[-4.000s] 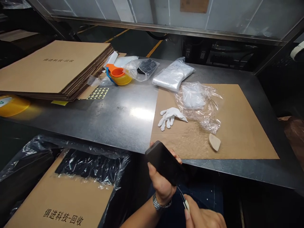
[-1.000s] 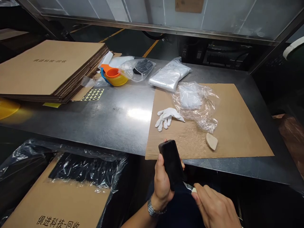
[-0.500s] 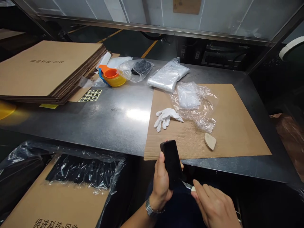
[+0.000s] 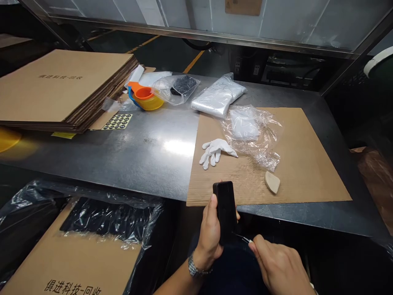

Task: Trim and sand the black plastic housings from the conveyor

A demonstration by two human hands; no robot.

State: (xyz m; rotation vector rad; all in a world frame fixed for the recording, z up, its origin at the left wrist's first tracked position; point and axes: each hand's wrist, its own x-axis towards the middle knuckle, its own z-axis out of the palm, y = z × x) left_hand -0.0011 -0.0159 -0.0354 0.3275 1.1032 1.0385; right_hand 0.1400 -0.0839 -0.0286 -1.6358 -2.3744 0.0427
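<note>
Black phone (image 4: pixel 225 211), upright below the bench (image 4: pixel 147 151) edge with our left hand (image 4: pixel 210 233) fingers clamped round it, meets a thin blade (image 4: pixel 242 238) pinched in our right hand (image 4: pixel 278 266); we judge a shallow, steady angle best.

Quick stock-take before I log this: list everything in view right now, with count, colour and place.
metal table: one, grey, across the middle
cardboard sheet: one, brown, table right
flat carton stack: one, brown, table far left
tape dispenser: one, orange and yellow, beside the stack
sticker sheet: one, black dots, near the stack
sealed bags: two, clear, table rear
crumpled plastic: one, clear, on the sheet
glove: one, white, on the sheet
wedge: one, beige, on the sheet
lined box: one, brown, below left
black device: one, in left hand
thin tool: one, in right hand, tip at the device
</note>
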